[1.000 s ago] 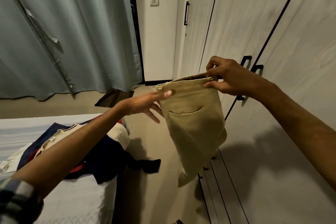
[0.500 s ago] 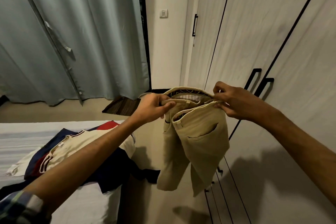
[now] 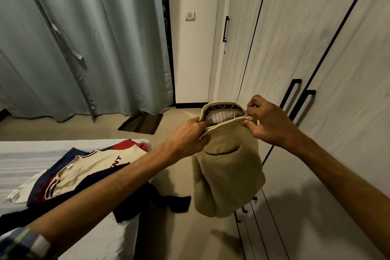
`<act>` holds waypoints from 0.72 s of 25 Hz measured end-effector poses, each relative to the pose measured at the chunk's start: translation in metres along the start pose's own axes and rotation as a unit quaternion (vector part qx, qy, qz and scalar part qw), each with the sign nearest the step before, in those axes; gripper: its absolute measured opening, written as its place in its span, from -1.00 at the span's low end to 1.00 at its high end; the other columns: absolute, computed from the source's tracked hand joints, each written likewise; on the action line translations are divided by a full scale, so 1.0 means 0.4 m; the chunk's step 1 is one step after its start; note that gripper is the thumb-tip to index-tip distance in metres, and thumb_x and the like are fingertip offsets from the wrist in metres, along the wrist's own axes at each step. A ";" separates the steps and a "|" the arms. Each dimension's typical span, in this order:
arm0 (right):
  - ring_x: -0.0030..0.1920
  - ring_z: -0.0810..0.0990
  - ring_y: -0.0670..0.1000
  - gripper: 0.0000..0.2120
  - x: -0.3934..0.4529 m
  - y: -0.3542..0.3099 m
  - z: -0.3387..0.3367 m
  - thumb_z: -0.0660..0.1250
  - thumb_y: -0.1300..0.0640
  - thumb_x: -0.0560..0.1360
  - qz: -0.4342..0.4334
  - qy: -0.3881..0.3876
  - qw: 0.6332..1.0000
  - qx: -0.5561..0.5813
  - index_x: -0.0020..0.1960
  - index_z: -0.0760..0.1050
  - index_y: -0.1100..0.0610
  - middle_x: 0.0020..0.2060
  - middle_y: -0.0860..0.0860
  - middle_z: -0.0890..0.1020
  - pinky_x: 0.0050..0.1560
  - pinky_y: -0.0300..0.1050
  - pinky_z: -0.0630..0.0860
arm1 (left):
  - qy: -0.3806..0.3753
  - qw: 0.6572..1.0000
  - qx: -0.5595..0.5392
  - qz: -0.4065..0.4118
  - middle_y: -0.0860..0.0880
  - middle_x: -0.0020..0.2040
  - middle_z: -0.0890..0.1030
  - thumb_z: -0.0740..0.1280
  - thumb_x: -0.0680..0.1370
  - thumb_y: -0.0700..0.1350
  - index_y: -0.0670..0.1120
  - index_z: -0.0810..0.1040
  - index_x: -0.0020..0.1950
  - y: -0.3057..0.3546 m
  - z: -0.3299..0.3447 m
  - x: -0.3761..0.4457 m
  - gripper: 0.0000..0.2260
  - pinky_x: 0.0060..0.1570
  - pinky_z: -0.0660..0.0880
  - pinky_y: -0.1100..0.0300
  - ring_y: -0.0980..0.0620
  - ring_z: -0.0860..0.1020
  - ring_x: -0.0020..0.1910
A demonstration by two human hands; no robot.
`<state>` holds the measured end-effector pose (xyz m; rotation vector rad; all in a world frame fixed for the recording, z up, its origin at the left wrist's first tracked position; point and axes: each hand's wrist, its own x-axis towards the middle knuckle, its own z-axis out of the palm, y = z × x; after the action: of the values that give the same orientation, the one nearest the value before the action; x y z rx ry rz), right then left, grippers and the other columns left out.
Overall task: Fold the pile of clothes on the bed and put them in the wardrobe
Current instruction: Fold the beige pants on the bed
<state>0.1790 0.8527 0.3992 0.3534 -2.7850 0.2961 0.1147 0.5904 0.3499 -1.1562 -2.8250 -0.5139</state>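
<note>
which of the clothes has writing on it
The cream t-shirt on top of the pile on the bed, with dark letters ending "NT". The beige trousers in both hands and the navy and red garments show none.

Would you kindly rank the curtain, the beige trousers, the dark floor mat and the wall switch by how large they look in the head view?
1. curtain
2. beige trousers, though nearness to the camera enlarges them
3. dark floor mat
4. wall switch
</note>
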 end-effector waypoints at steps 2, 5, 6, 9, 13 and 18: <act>-0.09 0.57 0.02 -0.66 0.000 0.009 -0.025 0.47 -0.14 0.54 0.028 -0.095 0.995 0.029 0.00 0.69 0.16 -0.01 -0.03 0.52 -0.11 -0.08 0.57 | -0.026 0.999 0.009 0.035 -0.02 0.04 0.53 0.36 0.65 -0.01 -0.07 0.59 0.34 -0.012 0.001 -0.003 -0.71 -0.08 0.46 0.12 0.03 0.48 -0.08; 0.05 0.55 -0.01 -0.53 -0.007 0.002 -0.039 0.28 -0.32 0.59 0.091 -0.236 0.964 0.085 0.06 0.67 0.07 0.13 0.02 0.56 0.02 -0.11 0.51 | -0.054 0.997 0.002 0.057 -0.04 0.02 0.55 0.36 0.66 -0.01 -0.10 0.62 0.24 -0.009 0.012 -0.011 -0.77 -0.12 0.46 0.12 -0.01 0.52 -0.09; 0.17 0.52 0.00 -0.59 -0.011 -0.005 -0.019 0.28 -0.33 0.59 0.071 -0.224 0.971 0.049 0.16 0.66 -0.04 0.24 0.00 0.50 0.12 -0.06 0.51 | -0.056 0.996 0.000 0.063 -0.02 0.01 0.54 0.36 0.66 -0.02 -0.10 0.62 0.22 -0.002 0.019 -0.011 -0.78 -0.14 0.46 0.16 0.00 0.52 -0.10; 0.35 0.45 0.08 -0.66 -0.008 -0.020 0.055 0.38 -0.25 0.55 0.029 -0.327 0.938 0.109 0.28 0.61 -0.19 0.36 0.00 0.41 0.33 0.05 0.49 | -0.055 0.994 -0.007 0.090 0.00 0.00 0.52 0.36 0.64 -0.04 -0.09 0.62 0.20 0.017 0.020 -0.012 -0.81 -0.15 0.44 0.23 0.06 0.49 -0.12; 0.15 0.59 -0.06 -0.60 -0.018 -0.023 0.113 0.47 -0.13 0.53 0.059 -0.457 0.859 0.224 0.32 0.64 -0.02 0.17 -0.11 0.57 0.13 -0.19 0.56 | -0.085 0.993 -0.021 0.078 -0.01 0.00 0.57 0.38 0.62 -0.05 -0.10 0.64 0.13 -0.019 0.015 -0.029 -0.83 -0.04 0.59 0.06 0.03 0.54 -0.10; -0.14 0.60 -0.09 -0.80 -0.042 -0.104 0.246 0.44 -0.06 0.55 0.025 -0.274 0.947 0.167 0.00 0.72 0.06 -0.13 -0.05 0.63 -0.15 -0.16 0.54 | -0.074 0.997 -0.025 0.030 0.02 -0.09 0.59 0.41 0.62 0.02 -0.07 0.66 0.05 -0.066 0.009 -0.058 -0.84 -0.17 0.52 0.18 0.08 0.54 -0.16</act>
<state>0.1778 0.7931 0.3089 0.5110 -3.2894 0.7982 0.1137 0.5583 0.3350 -1.3361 -2.9047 -0.5195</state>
